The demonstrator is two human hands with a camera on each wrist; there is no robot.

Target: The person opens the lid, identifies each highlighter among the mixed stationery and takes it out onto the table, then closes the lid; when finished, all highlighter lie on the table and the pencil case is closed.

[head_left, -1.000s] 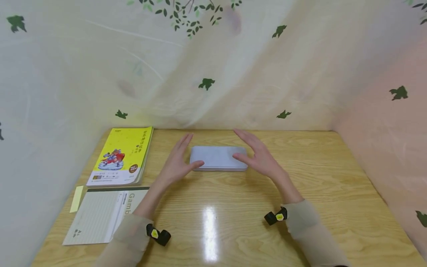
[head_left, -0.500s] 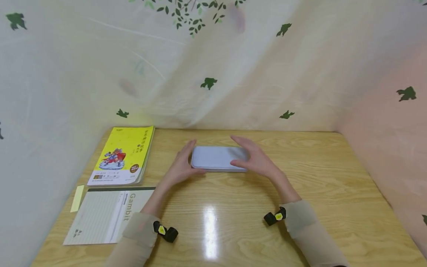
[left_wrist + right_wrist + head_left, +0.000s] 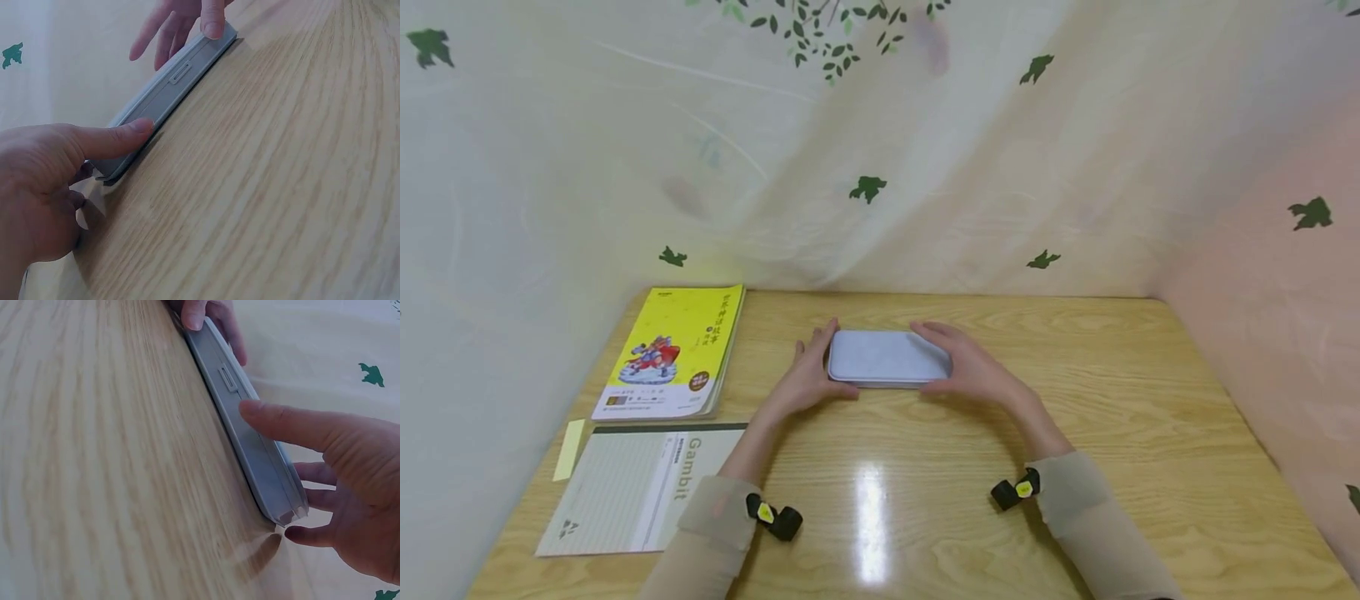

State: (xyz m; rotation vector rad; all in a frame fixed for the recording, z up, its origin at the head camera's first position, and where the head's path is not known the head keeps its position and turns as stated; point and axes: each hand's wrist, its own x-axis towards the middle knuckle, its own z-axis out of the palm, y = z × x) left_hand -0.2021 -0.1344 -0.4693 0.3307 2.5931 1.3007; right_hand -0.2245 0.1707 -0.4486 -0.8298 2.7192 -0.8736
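Note:
A flat, pale blue-grey pencil case [image 3: 887, 357] lies lengthwise across the wooden table, with a small catch on its front side. My left hand [image 3: 805, 379] grips its left end, thumb against the front side and fingers round the end and back. At the other end, my right hand [image 3: 977, 367] holds the case the same way, thumb in front. In the left wrist view the left thumb presses the front of the case [image 3: 175, 87]. The right wrist view has the right hand [image 3: 356, 481] curved about the case's near end; its fingers are partly hidden.
A yellow book [image 3: 673, 350] lies at the back left. In front of it are a lined notebook [image 3: 617, 492], partly behind the left forearm, and a pale yellow strip [image 3: 569, 450]. Cloth with leaf and bird shapes [image 3: 925, 167] hangs around the table [image 3: 1112, 392].
Both hands have come in towards the case from either side and lowered; their thumbs and fingers now close round its ends. The case itself has stayed in about the same place.

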